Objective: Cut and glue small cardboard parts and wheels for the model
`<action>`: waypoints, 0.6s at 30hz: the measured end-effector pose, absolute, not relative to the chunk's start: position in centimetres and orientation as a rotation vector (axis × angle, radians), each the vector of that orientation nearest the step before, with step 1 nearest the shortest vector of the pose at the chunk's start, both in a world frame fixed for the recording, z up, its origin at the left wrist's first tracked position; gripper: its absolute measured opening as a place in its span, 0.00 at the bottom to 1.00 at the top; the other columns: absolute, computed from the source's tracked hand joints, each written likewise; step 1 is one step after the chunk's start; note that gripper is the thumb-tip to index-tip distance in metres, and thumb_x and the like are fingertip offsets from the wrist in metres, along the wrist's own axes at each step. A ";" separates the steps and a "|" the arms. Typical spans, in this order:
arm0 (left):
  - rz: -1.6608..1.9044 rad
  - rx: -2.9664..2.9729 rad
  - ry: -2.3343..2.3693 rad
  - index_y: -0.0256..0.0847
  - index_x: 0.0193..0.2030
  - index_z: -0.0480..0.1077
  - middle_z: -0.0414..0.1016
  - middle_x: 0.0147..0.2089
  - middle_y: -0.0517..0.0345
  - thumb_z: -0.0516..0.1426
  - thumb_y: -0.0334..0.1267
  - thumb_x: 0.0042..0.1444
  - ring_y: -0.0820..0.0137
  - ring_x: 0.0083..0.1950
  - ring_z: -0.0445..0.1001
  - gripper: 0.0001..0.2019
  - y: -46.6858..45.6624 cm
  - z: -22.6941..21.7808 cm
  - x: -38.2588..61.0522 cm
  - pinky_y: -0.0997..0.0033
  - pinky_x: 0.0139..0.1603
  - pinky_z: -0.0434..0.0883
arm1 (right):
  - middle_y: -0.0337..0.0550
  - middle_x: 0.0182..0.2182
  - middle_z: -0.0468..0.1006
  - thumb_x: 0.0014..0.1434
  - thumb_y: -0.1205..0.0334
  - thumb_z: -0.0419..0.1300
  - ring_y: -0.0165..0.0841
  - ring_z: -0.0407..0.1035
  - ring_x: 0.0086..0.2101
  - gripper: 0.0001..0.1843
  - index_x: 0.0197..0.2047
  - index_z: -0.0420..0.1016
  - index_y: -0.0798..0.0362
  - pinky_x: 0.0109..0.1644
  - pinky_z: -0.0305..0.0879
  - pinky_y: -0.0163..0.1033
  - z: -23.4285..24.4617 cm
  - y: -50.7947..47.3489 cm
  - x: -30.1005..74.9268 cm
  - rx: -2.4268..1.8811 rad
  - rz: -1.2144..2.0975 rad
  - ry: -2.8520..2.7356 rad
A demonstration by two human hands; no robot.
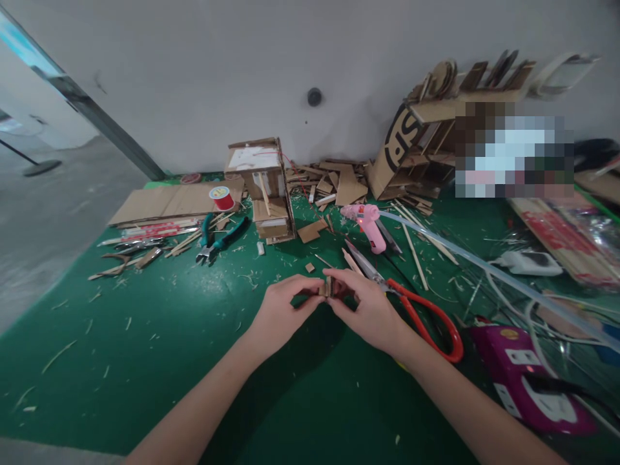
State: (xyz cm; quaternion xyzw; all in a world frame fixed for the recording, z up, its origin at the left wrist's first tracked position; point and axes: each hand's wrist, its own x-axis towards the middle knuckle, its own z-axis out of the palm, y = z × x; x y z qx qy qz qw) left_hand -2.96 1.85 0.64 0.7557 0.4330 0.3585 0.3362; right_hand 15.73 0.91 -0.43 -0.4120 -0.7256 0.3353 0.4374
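Note:
Both hands meet over the middle of the green table. My left hand [285, 303] pinches one side of a small cardboard piece [329, 288], and my right hand [361, 303] pinches the other side. Fingers cover much of the piece. Just beyond the fingertips lies a small cardboard square [310, 267]. Close to my right hand are large scissors [431, 310] with red handles, their blades pointing away. A pink glue gun [367, 225] with a long clear glue stick rests behind them. Farther back stands a small cardboard structure [264, 187] with wooden sticks on it.
At the left are teal-handled pliers [217, 240], a red thread spool [221, 197] and a flat cardboard sheet [165, 203]. Cardboard scraps [339, 181] pile along the wall beside a larger cardboard structure [407, 142]. A purple power strip [527, 374] with cables sits at the right.

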 end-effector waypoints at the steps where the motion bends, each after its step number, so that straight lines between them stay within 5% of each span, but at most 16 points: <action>1: 0.938 1.969 1.122 0.42 0.43 0.75 0.79 0.39 0.58 0.60 0.30 0.56 0.71 0.39 0.77 0.08 1.9 0.6 -3.0 0.71 0.41 0.72 | 0.41 0.34 0.73 0.57 0.73 0.56 0.32 0.71 0.33 0.21 0.54 0.69 0.50 0.38 0.72 0.39 -0.4 0.9 15.8 -1.021 0.832 -1.809; 10: 0.921 1.995 1.117 0.42 0.43 0.74 0.78 0.38 0.59 0.60 0.30 0.56 0.71 0.38 0.76 0.08 2.0 0.7 -3.0 0.71 0.41 0.72 | 0.42 0.35 0.73 0.57 0.72 0.56 0.33 0.70 0.34 0.21 0.54 0.68 0.49 0.38 0.73 0.41 -0.5 0.9 15.7 -1.044 0.858 -1.800; 18: 0.969 2.110 1.102 0.44 0.47 0.73 0.75 0.38 0.59 0.59 0.28 0.57 0.73 0.37 0.75 0.13 1.9 0.8 -3.0 0.72 0.39 0.73 | 0.45 0.44 0.74 0.57 0.70 0.58 0.36 0.73 0.44 0.22 0.55 0.67 0.47 0.50 0.74 0.47 -0.9 0.8 15.8 -1.016 1.170 -1.602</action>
